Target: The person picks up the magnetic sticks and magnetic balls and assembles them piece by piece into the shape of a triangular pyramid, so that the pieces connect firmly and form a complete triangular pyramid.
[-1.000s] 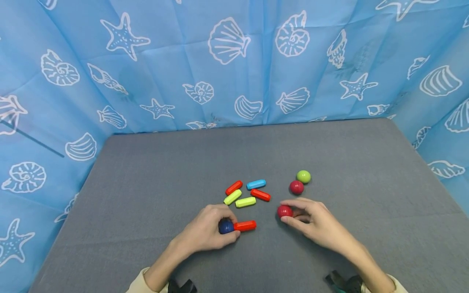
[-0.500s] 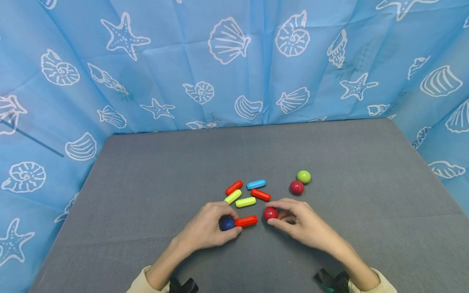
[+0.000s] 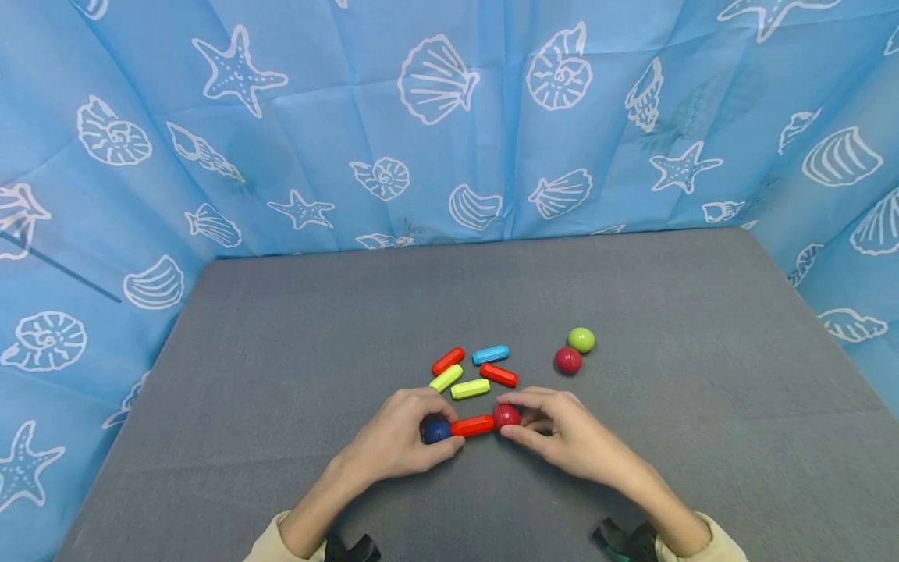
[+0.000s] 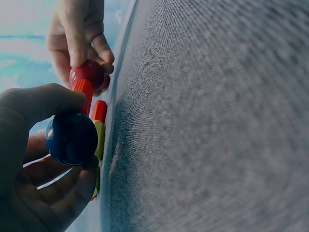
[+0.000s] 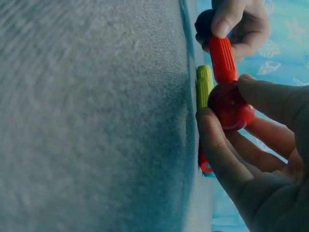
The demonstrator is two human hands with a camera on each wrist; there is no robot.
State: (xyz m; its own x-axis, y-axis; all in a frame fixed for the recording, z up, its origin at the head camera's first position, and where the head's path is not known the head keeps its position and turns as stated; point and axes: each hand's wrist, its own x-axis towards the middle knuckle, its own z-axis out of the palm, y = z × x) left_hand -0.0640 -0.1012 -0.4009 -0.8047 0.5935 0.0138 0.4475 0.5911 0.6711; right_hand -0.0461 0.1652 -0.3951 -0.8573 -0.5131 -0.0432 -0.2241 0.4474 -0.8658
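Observation:
My left hand point(image 3: 400, 437) pinches between thumb and fingers where a dark blue ball point(image 3: 436, 430) meets a red stick point(image 3: 473, 425). The ball sits at the stick's left end, partly hidden by the fingers. Opposite it, my right hand point(image 3: 558, 429) pinches a dark red ball point(image 3: 506, 416) against the stick's right end, so ball, stick and ball stand in one line. In the left wrist view the blue ball point(image 4: 72, 138) is nearest, with the red stick point(image 4: 84, 92) running away behind it. In the right wrist view the red ball point(image 5: 231, 106) touches the ribbed stick point(image 5: 223, 59).
Just beyond the hands lie two more red sticks point(image 3: 499, 375), two yellow-green sticks point(image 3: 470, 389) and a blue stick point(image 3: 490, 354). Farther right, another red ball point(image 3: 568, 361) rests against a green ball point(image 3: 581, 339). A blue shell-print curtain point(image 3: 435, 156) borders the grey table point(image 3: 316, 328).
My right hand has moved left with the red ball, from apart to touching the stick's free end. The left hand has tilted the stick's right end slightly away and otherwise stayed in place.

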